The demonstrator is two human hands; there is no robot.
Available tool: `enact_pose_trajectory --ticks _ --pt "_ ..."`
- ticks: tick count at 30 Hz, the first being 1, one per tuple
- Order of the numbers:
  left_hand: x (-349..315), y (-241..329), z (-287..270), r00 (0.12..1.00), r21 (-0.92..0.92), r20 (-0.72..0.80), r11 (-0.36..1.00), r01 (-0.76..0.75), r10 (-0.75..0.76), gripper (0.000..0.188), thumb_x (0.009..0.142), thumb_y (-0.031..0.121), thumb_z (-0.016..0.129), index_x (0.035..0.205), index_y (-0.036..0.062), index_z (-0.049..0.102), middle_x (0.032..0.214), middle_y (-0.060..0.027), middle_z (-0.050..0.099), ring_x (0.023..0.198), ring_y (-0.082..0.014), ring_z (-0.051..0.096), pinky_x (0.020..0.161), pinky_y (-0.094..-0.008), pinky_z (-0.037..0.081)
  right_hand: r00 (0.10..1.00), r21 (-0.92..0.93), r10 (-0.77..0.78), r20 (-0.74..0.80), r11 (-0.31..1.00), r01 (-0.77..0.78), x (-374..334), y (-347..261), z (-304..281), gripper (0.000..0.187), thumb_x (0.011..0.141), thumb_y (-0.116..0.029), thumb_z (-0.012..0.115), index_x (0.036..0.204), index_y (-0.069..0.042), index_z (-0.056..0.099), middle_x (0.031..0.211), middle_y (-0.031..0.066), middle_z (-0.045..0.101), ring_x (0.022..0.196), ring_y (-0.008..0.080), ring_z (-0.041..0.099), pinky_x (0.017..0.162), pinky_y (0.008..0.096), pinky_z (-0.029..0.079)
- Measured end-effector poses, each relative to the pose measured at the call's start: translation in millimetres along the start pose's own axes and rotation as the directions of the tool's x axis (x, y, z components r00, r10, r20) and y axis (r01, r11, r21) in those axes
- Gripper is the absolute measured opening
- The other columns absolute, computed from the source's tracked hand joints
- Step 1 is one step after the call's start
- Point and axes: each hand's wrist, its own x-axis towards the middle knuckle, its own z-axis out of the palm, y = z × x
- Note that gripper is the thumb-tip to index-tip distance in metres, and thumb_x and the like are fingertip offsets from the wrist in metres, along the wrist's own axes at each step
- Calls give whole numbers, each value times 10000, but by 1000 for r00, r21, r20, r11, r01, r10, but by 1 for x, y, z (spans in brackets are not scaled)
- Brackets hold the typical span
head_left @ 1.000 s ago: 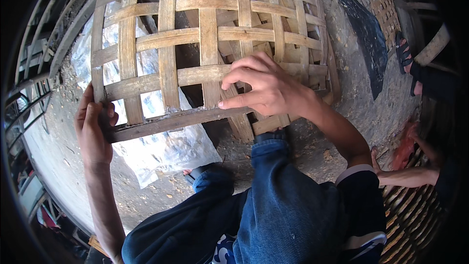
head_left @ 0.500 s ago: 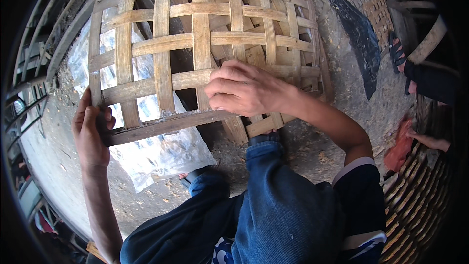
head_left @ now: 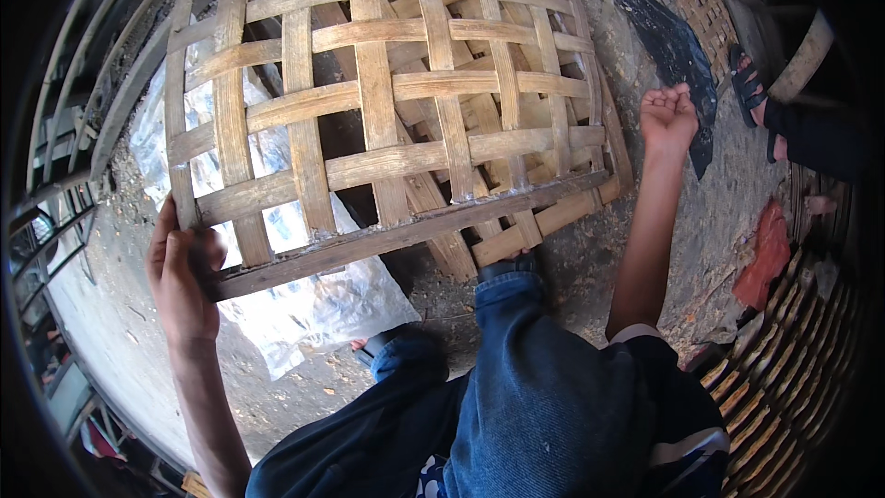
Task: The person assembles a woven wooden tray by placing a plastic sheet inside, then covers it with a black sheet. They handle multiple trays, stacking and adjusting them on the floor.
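A woven bamboo lattice panel (head_left: 364, 106) with a dark wooden edge strip stands tilted in front of me. My left hand (head_left: 184, 272) is closed around its near left corner, the thumb on the near side. Off to the right of the panel, my right hand (head_left: 668, 118) is raised with its fingers curled in. It is apart from the panel and overlaps a dark plastic sheet (head_left: 659, 18) in the picture. Whatever the curled fingers hold, if anything, is hidden. More lattice panels (head_left: 475, 111) show through the gaps behind the front one.
Crumpled clear plastic (head_left: 323, 309) lies on the littered floor under the panel. At right are another person's sandaled foot (head_left: 749, 88), a red plastic piece (head_left: 767, 254) and stacked slatted pieces (head_left: 784, 383). A smaller lattice piece (head_left: 702, 14) is at far right.
My right hand has left the panel's lower edge and swung far to the right, up to the dark sheet. My left hand keeps its corner hold; the panel's near edge has dipped slightly toward me.
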Motion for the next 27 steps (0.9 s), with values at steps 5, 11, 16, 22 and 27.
enact_pose_trajectory --ticks 5,11,16,22,27 --pt "1 -3 -18 999 26 35 1000 -1 0 531 1030 42 419 1549 -59 374 854 -12 554 754 -101 541 596 -242 437 982 -127 -105 -159 988 85 -25 21 13 157 1045 -86 536 1184 -140 488 1034 -12 647 768 163 543 731 347 474" --pt "2 -5 -13 999 1 25 1000 -31 31 536 1031 84 455 1551 -28 391 829 14 554 737 -57 506 596 -212 398 992 -114 -124 -12 986 121 -16 33 33 283 1032 -94 599 1278 -169 479 1109 -33 651 751 136 532 733 339 468" --pt "4 -4 -13 997 4 66 1000 -28 27 536 1030 81 452 1553 -25 389 833 17 558 745 -57 512 599 -213 402 943 147 -38 330 989 -11 30 32 17 93 1063 -157 563 1154 -148 582 990 -35 664 714 144 534 713 351 470" --pt "0 -5 -14 1000 -4 20 1000 -23 23 542 1025 54 438 1552 -50 370 821 8 549 742 -80 531 587 -225 424 973 -563 -181 142 794 230 7 79 65 274 1037 -143 628 1299 -78 579 1128 71 727 897 160 627 800 358 513" --pt "3 -7 -18 999 -5 51 1000 -19 19 553 1008 73 481 1546 -22 395 829 14 590 741 -38 505 596 -201 379 889 -831 -88 449 326 452 -4 94 42 280 1037 -111 619 1304 -31 596 1158 77 735 987 147 661 884 292 520"
